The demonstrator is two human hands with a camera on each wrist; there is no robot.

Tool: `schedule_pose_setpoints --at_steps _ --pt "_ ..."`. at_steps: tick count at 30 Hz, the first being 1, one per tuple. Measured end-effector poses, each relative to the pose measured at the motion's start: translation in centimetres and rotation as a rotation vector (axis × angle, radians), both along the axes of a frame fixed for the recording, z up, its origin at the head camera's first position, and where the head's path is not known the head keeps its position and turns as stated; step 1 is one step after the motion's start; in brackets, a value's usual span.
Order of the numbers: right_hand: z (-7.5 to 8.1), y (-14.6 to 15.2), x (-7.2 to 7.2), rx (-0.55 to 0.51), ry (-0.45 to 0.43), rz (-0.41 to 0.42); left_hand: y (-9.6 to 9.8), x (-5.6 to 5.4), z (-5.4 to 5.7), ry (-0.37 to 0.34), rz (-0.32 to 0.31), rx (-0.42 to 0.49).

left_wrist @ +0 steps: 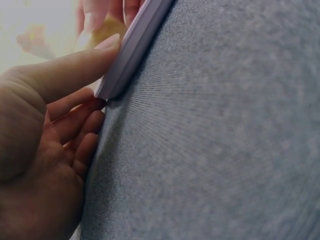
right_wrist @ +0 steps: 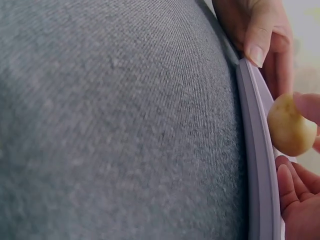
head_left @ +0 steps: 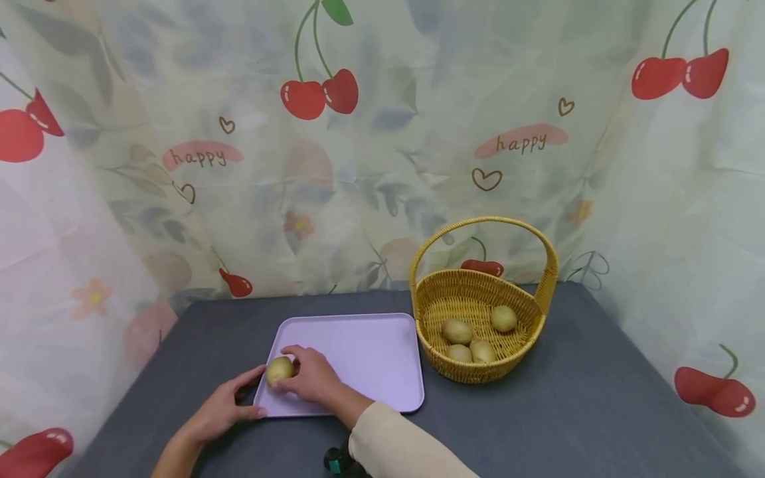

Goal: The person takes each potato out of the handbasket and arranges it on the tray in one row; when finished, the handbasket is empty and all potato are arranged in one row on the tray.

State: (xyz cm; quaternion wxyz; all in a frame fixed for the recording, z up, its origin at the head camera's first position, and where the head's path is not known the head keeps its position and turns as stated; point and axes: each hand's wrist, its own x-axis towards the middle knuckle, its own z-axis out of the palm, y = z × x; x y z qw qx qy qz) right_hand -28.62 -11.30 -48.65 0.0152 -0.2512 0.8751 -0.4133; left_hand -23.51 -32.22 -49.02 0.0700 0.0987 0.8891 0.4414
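Observation:
A yellowish-brown potato (head_left: 279, 371) is at the left side of the lilac tray (head_left: 358, 358), pinched between the thumb and fingers of my right hand (head_left: 312, 376). In the right wrist view the thumb presses the top of this potato (right_wrist: 289, 127), close over the tray, and the lower fingers curl beside it. My left hand (head_left: 224, 408) holds the tray's front left corner. Its thumb (left_wrist: 102, 55) lies over the rim, while the other fingers bend along the tray's outer left side near the table.
A yellow woven basket (head_left: 478, 376) with a tall handle stands right of the tray, with several potatoes (head_left: 457, 331) inside. A dark grey cloth (head_left: 568, 411) covers the table. Cherry-print curtains (head_left: 382, 166) hang behind and at both sides. A small black object (head_left: 335, 459) shows below my right forearm.

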Motion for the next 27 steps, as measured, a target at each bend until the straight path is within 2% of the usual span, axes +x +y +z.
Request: schedule_pose_setpoints --at_steps 10,15,19,23,27 --pt "0.7 0.7 0.4 0.030 -0.058 -0.006 0.0 0.1 0.1 -0.019 0.009 0.011" --pt "1.5 2.6 0.6 0.049 -0.099 -0.014 0.2 -0.1 -0.1 -0.031 0.003 -0.008" --pt "2.0 4.4 0.8 0.016 -0.110 -0.005 0.2 -0.3 -0.1 0.003 -0.018 -0.035" --pt "2.8 6.0 1.4 -0.035 -0.132 0.033 0.1 -0.2 -0.1 0.022 -0.009 -0.064" --pt "4.3 7.8 2.2 -0.066 -0.155 0.099 0.2 -0.1 -0.3 0.009 -0.004 -0.062"
